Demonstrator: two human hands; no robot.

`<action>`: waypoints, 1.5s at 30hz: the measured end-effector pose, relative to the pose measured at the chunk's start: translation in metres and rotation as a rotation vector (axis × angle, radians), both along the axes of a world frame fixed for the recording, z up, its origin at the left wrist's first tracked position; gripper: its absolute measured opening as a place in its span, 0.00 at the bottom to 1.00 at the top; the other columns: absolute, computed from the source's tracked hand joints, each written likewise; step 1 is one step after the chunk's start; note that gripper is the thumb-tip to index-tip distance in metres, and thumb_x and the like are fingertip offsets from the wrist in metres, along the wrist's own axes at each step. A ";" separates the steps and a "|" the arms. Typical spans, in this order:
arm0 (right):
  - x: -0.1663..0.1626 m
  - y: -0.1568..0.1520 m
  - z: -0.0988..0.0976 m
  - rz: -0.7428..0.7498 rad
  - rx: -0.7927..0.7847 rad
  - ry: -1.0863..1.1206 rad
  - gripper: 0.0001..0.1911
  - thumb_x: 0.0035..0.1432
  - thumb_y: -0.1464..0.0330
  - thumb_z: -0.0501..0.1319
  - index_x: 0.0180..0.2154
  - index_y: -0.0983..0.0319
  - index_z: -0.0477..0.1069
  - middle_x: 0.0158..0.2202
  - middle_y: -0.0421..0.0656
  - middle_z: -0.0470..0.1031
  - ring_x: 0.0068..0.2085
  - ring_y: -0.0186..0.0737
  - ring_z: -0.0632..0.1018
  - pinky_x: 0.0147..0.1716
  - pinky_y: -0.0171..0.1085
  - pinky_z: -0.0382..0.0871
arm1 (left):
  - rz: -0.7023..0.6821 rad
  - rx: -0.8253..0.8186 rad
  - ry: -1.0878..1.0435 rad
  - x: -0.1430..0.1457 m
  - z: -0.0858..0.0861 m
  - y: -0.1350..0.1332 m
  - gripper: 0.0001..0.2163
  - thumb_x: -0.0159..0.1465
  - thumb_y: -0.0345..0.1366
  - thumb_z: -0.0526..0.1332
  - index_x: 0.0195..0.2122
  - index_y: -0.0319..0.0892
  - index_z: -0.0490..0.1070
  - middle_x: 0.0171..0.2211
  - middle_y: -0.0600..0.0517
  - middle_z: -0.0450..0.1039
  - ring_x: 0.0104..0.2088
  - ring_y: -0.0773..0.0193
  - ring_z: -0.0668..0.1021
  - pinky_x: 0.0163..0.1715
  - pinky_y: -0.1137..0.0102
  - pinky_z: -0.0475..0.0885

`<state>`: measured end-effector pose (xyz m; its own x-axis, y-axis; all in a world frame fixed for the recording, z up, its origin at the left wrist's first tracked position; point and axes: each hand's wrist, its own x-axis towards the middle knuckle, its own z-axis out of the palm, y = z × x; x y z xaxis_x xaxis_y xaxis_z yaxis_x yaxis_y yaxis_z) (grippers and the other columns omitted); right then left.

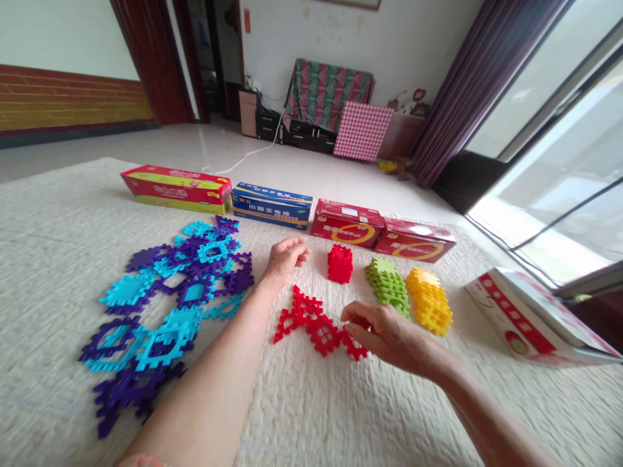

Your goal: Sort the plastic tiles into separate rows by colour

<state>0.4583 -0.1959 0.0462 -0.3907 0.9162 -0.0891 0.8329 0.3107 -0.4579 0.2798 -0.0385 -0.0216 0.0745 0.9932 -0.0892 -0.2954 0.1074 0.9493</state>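
Note:
Several flat red plastic grid tiles (pixel 314 322) lie loose on the pale carpet in front of me. My right hand (pixel 384 334) rests at their right end, fingers pinched on a red tile. Beyond them stands a small stack of red tiles (pixel 339 263). My left hand (pixel 285 259) hovers left of that stack, fingers loosely curled and apart, holding nothing. A green stack (pixel 388 285) and a yellow stack (pixel 429 300) sit to the right.
A spread of purple and cyan tiles (pixel 168 305) covers the carpet at left. Cardboard boxes (pixel 272 204) line the carpet's far edge, and another box (pixel 530 318) lies at right beside the glass door. Furniture stands at the far wall.

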 end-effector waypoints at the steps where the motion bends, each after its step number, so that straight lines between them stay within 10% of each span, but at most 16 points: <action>1: 0.001 0.000 -0.003 -0.012 0.055 -0.013 0.07 0.60 0.70 0.54 0.38 0.61 0.69 0.30 0.40 0.73 0.29 0.33 0.73 0.29 0.33 0.66 | -0.001 -0.001 -0.001 0.000 0.000 0.000 0.14 0.47 0.32 0.63 0.36 0.38 0.74 0.24 0.51 0.76 0.21 0.71 0.73 0.19 0.78 0.64; 15: 0.000 -0.019 -0.014 -0.077 0.199 -0.209 0.15 0.51 0.70 0.60 0.43 0.60 0.65 0.38 0.45 0.69 0.36 0.41 0.74 0.35 0.41 0.71 | -0.004 -0.006 -0.008 0.001 0.000 0.000 0.14 0.47 0.32 0.63 0.36 0.38 0.74 0.24 0.51 0.76 0.21 0.72 0.73 0.19 0.78 0.65; 27: -0.014 0.051 -0.041 -0.205 0.668 -0.211 0.23 0.53 0.76 0.57 0.52 0.63 0.62 0.52 0.52 0.64 0.50 0.50 0.67 0.48 0.50 0.66 | -0.002 -0.020 -0.016 0.001 0.001 -0.001 0.13 0.48 0.31 0.63 0.36 0.38 0.74 0.24 0.52 0.75 0.20 0.72 0.73 0.19 0.78 0.65; 45: -0.001 0.052 -0.053 -0.127 0.686 -0.241 0.20 0.55 0.75 0.57 0.50 0.63 0.66 0.57 0.53 0.62 0.57 0.53 0.63 0.52 0.51 0.62 | -0.013 -0.003 0.014 0.001 0.000 0.000 0.13 0.49 0.30 0.61 0.37 0.37 0.74 0.25 0.52 0.75 0.21 0.72 0.73 0.19 0.78 0.64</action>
<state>0.4577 -0.1442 -0.0067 -0.3203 0.8334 0.4504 0.9344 0.3563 0.0052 0.2809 -0.0384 -0.0219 0.0861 0.9919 -0.0930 -0.2806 0.1137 0.9531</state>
